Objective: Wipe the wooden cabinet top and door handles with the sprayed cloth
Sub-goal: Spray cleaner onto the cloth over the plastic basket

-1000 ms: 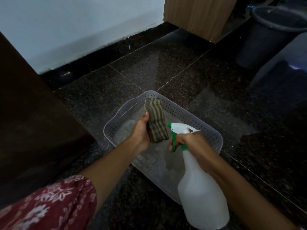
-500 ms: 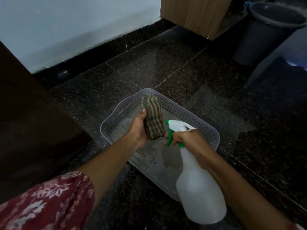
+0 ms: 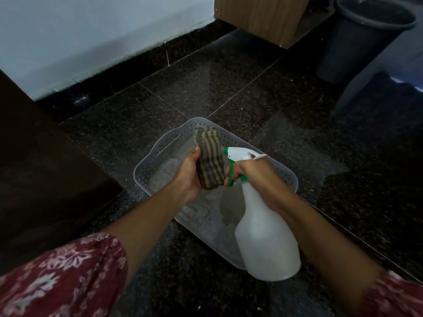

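Observation:
My left hand (image 3: 188,173) grips a folded striped cloth (image 3: 209,160), held upright over a clear perforated plastic basket (image 3: 158,156) on the floor. A white spray bottle (image 3: 265,232) with a green trigger hangs from my right hand (image 3: 253,171), whose fingers wrap the trigger. Its nozzle points left at the cloth, almost touching it. A dark wooden cabinet (image 3: 41,170) fills the left side; its top and handles are out of view.
The floor is dark speckled stone tile (image 3: 263,106). A light wooden cabinet corner (image 3: 258,14) stands at the back, a grey bucket (image 3: 357,35) at the back right, and a pale wall (image 3: 91,30) behind.
Both hands, with cloth and bottle, have stayed together over the basket; they shifted slightly up and left in the frame as the view moved.

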The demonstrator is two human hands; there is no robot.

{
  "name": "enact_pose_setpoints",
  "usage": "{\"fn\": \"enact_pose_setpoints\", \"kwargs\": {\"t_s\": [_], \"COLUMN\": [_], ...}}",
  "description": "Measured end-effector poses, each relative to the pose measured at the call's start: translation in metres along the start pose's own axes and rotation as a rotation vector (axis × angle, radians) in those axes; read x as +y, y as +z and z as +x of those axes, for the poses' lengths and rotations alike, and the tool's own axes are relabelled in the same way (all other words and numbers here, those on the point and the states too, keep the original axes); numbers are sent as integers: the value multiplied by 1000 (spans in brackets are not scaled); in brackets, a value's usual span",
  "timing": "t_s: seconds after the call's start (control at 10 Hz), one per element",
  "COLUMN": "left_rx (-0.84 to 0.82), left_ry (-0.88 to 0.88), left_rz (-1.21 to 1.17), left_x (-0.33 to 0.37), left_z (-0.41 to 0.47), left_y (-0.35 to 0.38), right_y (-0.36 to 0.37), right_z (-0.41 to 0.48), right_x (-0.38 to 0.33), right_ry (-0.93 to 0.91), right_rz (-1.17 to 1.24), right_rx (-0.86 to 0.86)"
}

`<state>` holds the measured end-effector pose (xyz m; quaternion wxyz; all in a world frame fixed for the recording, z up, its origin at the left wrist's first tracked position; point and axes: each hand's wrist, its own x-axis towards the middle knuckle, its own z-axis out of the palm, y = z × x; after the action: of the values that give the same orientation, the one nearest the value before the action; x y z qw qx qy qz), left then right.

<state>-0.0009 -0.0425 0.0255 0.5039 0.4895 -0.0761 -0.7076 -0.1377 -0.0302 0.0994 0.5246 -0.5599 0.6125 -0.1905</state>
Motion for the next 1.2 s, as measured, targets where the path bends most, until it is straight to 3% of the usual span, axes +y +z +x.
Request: {"fn": "enact_pose_setpoints", "kwargs": {"t_s": [0.2, 0.4, 0.5, 0.8, 0.9, 1.1, 1.2], "left_rx": [10, 9, 15, 11, 4, 25, 29], "left_ry": [5, -8, -5, -23, -30, -3, 3], "left_rz": [14, 17, 31, 5, 8, 8, 2], "left_x": [1, -2, -2, -1, -2, -1, -1], "left_z": [-1, -6, -7, -12, -13, -6, -4], "left_y": [2, 3, 4, 10, 11, 7, 7], "right_y": [-1, -3, -2, -4, -1, 9, 10], "right_z": [9, 11, 10, -2, 2, 13, 11], "right_x": [-14, -3, -8, -3, -5, 7, 14], "right_ry": [140, 51, 69, 81, 202, 259, 226], "right_rz": [22, 83, 140, 24, 33, -196, -90], "right_rx": [-127, 50, 50, -71, -178, -190, -107]}}
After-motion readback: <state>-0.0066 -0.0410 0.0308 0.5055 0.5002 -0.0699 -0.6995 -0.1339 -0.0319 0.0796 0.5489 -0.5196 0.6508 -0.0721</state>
